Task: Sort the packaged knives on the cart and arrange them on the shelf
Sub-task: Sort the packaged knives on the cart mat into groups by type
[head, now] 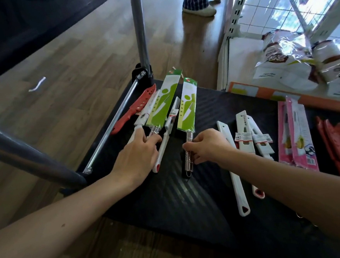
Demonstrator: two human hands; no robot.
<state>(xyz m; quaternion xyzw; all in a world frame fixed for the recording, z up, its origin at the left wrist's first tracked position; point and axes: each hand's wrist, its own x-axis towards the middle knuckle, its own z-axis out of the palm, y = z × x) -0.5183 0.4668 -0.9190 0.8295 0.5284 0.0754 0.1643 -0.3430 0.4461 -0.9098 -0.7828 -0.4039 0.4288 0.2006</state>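
Packaged knives lay flat on the black cart. At its far left corner: a red perforated knife, two green-sleeved knives with steel handles, and white-handled knives between them. Two more white-handled knives lay near the middle, handles toward the near edge. Pink-carded knives lay toward the right edge.
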